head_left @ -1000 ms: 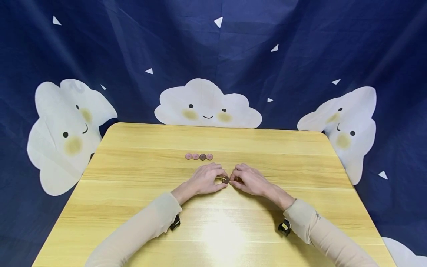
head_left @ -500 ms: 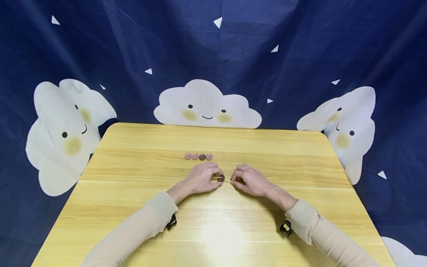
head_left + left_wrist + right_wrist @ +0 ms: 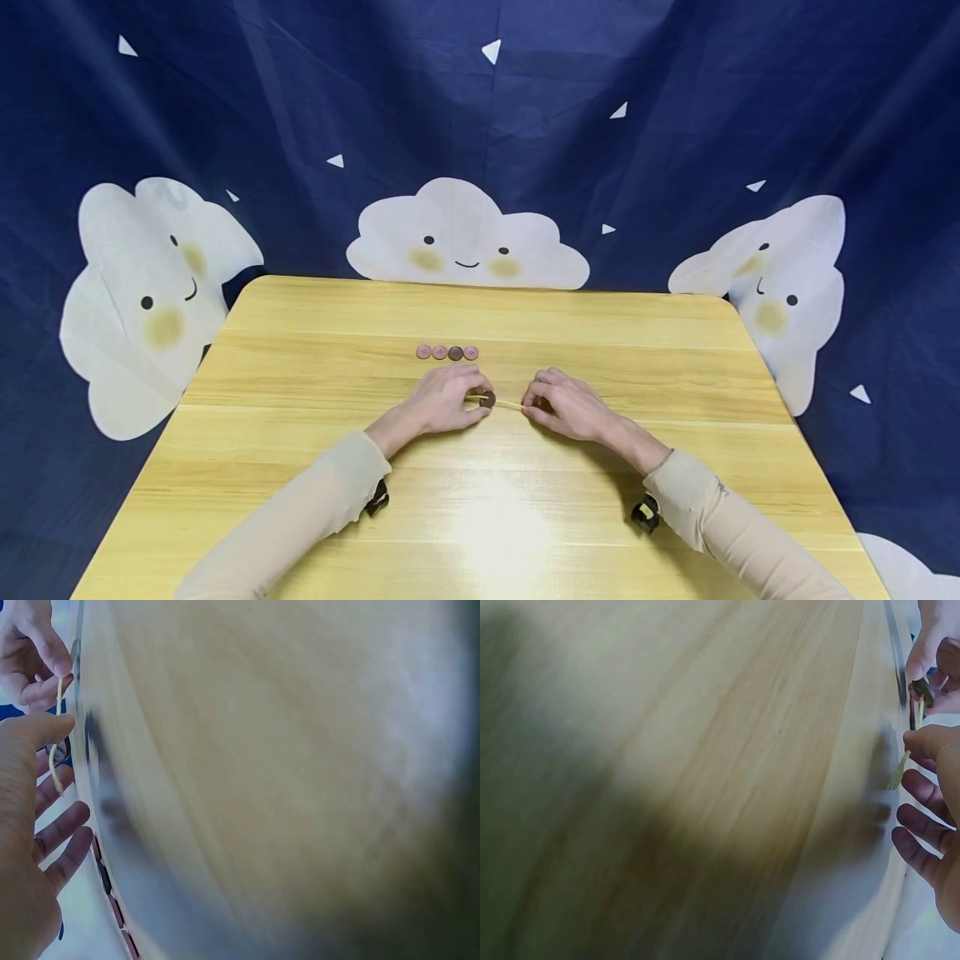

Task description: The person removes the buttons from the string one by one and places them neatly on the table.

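Note:
Over the middle of the table, my left hand (image 3: 441,400) pinches a dark brown round button (image 3: 487,400) between thumb and index finger. A thin yellow cord (image 3: 509,405) runs through the button. Its one end trails back under my left palm, and its other side stretches across to my right hand (image 3: 567,406), whose thumb and fingertips pinch it. In the right wrist view, a short cord tail (image 3: 898,774) sticks out below my right thumb. The left wrist view shows the loose cord end (image 3: 55,776) hanging by my left fingers, while the button is mostly hidden there.
Beyond my left hand, a row of buttons lies on the wooden table (image 3: 337,308): pinkish buttons (image 3: 424,352) and one dark brown button (image 3: 456,353). Behind the table's far edge hangs a dark blue curtain (image 3: 420,100) with white clouds.
My left hand has moved left with the button, away from my right hand. More yellow cord now shows between the two hands. My right hand has barely shifted.

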A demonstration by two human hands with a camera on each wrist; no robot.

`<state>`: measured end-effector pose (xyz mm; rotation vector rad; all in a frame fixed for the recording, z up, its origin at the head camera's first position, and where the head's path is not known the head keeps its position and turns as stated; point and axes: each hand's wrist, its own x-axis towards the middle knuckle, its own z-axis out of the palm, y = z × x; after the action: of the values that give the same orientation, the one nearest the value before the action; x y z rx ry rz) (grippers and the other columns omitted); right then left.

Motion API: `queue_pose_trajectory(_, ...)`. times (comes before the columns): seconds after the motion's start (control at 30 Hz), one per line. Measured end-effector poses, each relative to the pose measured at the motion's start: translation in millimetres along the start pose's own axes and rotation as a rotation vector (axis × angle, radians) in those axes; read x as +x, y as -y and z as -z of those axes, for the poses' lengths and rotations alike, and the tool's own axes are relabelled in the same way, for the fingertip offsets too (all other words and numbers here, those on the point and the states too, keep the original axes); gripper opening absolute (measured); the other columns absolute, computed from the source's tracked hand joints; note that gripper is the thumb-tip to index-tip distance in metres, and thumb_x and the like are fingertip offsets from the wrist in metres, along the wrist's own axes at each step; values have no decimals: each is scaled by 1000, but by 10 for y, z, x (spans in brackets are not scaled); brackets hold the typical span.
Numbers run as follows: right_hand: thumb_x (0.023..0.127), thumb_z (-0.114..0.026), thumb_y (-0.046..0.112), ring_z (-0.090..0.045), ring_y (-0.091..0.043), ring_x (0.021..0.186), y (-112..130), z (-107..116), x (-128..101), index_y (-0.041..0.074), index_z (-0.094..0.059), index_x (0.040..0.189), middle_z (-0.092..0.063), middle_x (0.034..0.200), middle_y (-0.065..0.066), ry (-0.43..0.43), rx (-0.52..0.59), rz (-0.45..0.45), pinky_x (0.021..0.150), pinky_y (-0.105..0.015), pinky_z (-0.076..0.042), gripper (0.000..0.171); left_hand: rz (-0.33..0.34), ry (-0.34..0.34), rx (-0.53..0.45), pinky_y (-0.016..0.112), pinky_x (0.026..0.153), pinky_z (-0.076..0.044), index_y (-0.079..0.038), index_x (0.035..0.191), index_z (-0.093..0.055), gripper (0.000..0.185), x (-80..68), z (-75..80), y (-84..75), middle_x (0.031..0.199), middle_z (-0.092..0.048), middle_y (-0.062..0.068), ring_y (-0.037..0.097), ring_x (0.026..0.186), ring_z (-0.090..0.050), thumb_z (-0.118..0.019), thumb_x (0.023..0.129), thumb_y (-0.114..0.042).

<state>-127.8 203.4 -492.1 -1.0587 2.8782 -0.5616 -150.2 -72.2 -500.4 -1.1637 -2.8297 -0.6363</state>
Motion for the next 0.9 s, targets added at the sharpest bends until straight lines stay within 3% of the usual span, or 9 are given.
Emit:
queue_pose_trajectory(0.6, 99, -73, 29, -57, -10, 93, -18, 13, -6, 23, -76, 101, -66, 97, 9, 8, 0, -7, 75, -24, -50, 7, 47, 37, 27, 36, 89, -58, -25, 116, -75, 32, -82, 85, 124, 113, -74, -7, 14, 104, -68, -81, 89, -40)
queue_pose_trajectory(0.9, 100, -71, 30, -57, -10, 92, -26, 15, -14, 23, -75, 99, -66, 96, 10, 14, -3, -5, 74, -23, -49, 8, 69, 47, -6, 38, 93, -59, -24, 116, -75, 32, -124, 113, 163, 116, -75, -6, 15, 107, -69, -81, 89, -38)
